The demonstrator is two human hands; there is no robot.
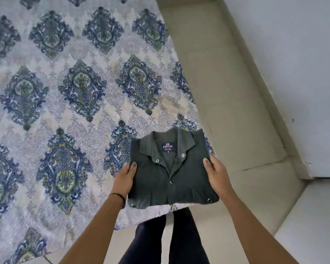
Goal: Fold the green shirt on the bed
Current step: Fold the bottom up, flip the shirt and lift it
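Left hand (126,176) and right hand (214,173) each grip a side edge of the green shirt (171,174), thumbs on top, other digits hidden beneath. Shirt is already folded to a compact square, low and right of centre in the frame, at the bed (65,92) corner beside the floor (227,92). Collar points to the upper frame, placket running top to bottom. Judged soft, light and limp; side support best keeps the folds together.
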